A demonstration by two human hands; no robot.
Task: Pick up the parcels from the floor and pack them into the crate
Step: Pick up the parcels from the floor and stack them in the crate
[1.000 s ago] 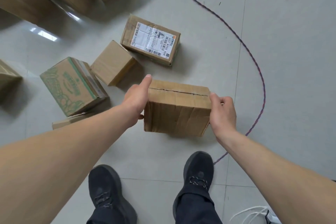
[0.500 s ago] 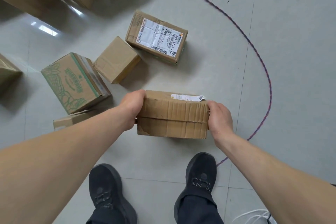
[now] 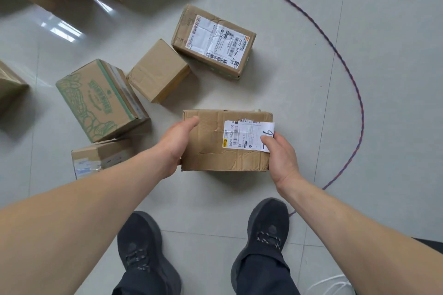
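Parcel [image 3: 215, 143] underside hidden; right hand [image 3: 281, 158] covers label [image 3: 247, 135] corner.

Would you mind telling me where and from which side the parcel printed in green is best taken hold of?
Grip the green-printed parcel by its two long side faces, one hand on each, coming down from above. Its broad printed face tilts up, and it leans on a small taped box, so a low grip from the near side looks blocked. Both hands are shut on the labelled parcel.
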